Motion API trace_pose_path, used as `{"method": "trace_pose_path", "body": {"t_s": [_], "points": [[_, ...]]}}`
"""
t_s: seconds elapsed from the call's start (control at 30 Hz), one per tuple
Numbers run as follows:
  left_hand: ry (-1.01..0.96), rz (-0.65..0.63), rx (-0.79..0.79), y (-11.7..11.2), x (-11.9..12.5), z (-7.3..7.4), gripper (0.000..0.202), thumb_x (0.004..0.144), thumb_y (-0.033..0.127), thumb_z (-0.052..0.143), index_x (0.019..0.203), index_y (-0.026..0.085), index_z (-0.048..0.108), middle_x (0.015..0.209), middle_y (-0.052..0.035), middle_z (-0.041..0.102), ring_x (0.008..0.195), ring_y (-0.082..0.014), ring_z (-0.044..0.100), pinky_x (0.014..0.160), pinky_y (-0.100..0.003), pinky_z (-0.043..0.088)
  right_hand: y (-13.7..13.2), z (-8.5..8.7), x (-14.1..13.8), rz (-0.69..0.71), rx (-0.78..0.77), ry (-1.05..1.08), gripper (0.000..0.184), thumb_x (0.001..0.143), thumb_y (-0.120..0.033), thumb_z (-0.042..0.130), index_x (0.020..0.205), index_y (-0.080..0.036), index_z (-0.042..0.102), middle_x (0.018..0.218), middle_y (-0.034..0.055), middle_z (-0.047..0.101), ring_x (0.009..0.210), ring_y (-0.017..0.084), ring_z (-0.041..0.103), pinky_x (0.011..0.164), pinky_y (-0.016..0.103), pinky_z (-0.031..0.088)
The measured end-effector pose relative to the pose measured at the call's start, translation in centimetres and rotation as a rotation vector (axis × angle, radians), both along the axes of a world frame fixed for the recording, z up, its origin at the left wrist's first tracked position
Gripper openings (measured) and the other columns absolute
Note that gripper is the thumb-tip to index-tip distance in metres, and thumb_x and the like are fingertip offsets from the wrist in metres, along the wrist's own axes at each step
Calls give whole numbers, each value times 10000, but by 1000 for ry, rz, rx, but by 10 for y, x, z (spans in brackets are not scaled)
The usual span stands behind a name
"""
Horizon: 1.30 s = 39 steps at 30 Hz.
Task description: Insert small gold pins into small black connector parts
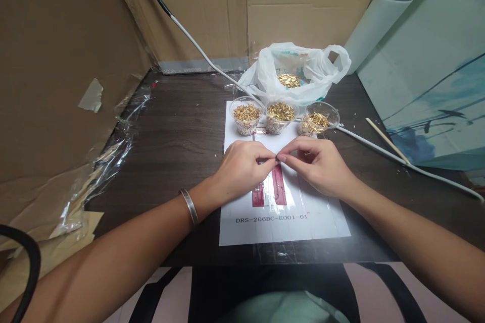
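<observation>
My left hand [242,169] and my right hand [318,164] meet fingertip to fingertip over a white printed sheet [284,222] taped to the dark table [178,131]. Both hands are pinched shut on something tiny that I cannot make out. Under the fingers lie two red strips [279,189] on the sheet. A silver bangle [189,206] circles my left wrist. Just beyond the hands stand three clear cups of small gold metal pieces: left cup [246,115], middle cup [281,116], right cup [320,118].
A white plastic bag [299,73] holding more gold pieces sits behind the cups. A white cable [397,157] and a thin wooden stick [386,140] lie at the right. Cardboard walls [56,60] enclose the left and back; crumpled clear film [109,156] lines the left edge.
</observation>
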<state>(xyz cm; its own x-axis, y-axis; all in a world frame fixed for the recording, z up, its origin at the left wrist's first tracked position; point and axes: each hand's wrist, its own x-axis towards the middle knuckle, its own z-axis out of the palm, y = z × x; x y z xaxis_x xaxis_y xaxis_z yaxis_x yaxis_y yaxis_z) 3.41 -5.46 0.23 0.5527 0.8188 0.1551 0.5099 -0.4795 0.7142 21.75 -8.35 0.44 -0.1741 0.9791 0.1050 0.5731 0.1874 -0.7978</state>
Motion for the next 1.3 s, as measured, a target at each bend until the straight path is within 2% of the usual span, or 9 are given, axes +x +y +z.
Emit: {"method": "trace_pose_path", "body": {"t_s": [0.17, 0.33, 0.5, 0.63, 0.83, 1.0, 1.17, 1.3], "points": [[-1, 33, -25, -2, 1, 1, 175, 821, 157, 622, 771, 166, 789, 686, -27, 729, 604, -123, 594, 565, -247, 382, 0, 0, -1, -18, -32, 14, 180, 813, -318, 668, 775, -154, 732, 661, 15, 651, 535, 103, 454, 504, 259, 335], [3, 56, -59, -2, 1, 3, 148, 813, 167, 647, 801, 181, 794, 716, -29, 752, 619, -134, 626, 570, -252, 401, 3, 1, 2, 22, -83, 30, 201, 824, -331, 649, 783, -142, 706, 608, 8, 606, 518, 100, 424, 482, 253, 308], [3, 50, -94, -1, -1, 3, 100, 801, 204, 692, 807, 190, 791, 742, -24, 757, 652, -144, 643, 594, -263, 431, 10, 0, 9, 98, -221, 112, 234, 822, -366, 646, 786, -142, 703, 708, 45, 656, 584, 117, 487, 531, 264, 341], [13, 1, -42, 0, -1, 2, 100, 787, 158, 694, 785, 197, 786, 804, -29, 745, 701, -148, 641, 627, -270, 452, 14, -1, 12, 130, -290, 179, 253, 809, -383, 656, 790, -138, 716, 733, 57, 671, 628, 132, 523, 568, 275, 364], [21, 3, -38, 2, 1, 1, 93, 789, 152, 693, 755, 188, 771, 772, -22, 722, 676, -139, 612, 613, -267, 429, 14, 1, 12, 134, -319, 200, 227, 800, -364, 670, 789, -146, 729, 706, 37, 666, 607, 124, 510, 560, 268, 342], [9, -4, -51, 1, 1, 1, 89, 782, 178, 711, 711, 188, 762, 767, -18, 717, 664, -133, 606, 610, -266, 419, 15, 1, 12, 139, -351, 270, 203, 790, -350, 687, 781, -152, 732, 720, 33, 685, 638, 127, 535, 607, 270, 373], [30, 3, -47, 1, 2, 2, 104, 791, 201, 703, 711, 190, 769, 727, -14, 706, 647, -133, 597, 597, -267, 407, 15, 0, 11, 97, -348, 245, 232, 774, -372, 703, 754, -143, 732, 681, 30, 667, 606, 119, 503, 578, 267, 341], [42, -43, -16, 3, 0, 1, 102, 784, 181, 699, 711, 178, 770, 706, -23, 702, 644, -138, 593, 602, -272, 409, 14, -1, 10, 76, -330, 229, 235, 771, -370, 702, 741, -138, 732, 656, 29, 654, 588, 115, 490, 562, 264, 325]]}}
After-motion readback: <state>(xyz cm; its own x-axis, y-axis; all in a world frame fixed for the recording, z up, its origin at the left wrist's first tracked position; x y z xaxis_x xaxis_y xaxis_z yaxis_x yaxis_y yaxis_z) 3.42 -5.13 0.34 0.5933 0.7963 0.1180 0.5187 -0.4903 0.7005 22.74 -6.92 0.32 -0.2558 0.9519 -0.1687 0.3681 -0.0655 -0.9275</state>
